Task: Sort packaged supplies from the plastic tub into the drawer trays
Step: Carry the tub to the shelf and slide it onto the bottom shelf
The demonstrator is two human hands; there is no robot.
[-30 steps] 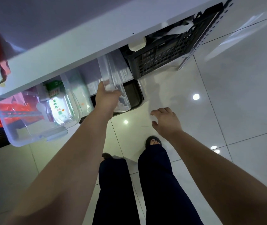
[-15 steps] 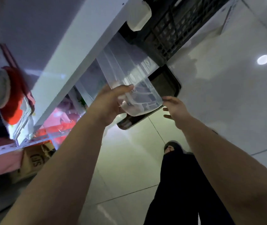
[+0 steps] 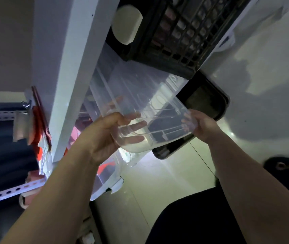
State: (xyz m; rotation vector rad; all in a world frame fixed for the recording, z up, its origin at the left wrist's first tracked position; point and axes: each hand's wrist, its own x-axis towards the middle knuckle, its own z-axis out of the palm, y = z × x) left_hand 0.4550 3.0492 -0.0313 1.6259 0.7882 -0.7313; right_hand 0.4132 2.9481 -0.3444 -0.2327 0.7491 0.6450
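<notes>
A clear plastic tub (image 3: 140, 88) sticks out from under the white table edge (image 3: 66, 81), tilted toward me. My left hand (image 3: 105, 136) grips its near left corner, fingers showing through the wall. My right hand (image 3: 203, 124) holds the near right corner. I cannot make out any contents inside it. A second clear tub (image 3: 108, 180) with red and white packaged supplies (image 3: 105, 169) sits lower left, partly hidden by my left arm.
A black lattice crate (image 3: 184, 32) sits under the table behind the tub, with a white block (image 3: 127, 23) beside it. A dark tray (image 3: 208, 103) lies on the glossy tiled floor (image 3: 157, 182). A perforated metal shelf rail (image 3: 8, 192) and red packets (image 3: 40, 120) are at left. My dark-trousered legs (image 3: 201, 217) are below.
The clear tub has come further out from under the table. My right hand moved from just below it to gripping its right corner. The camera swung closer and more to the left.
</notes>
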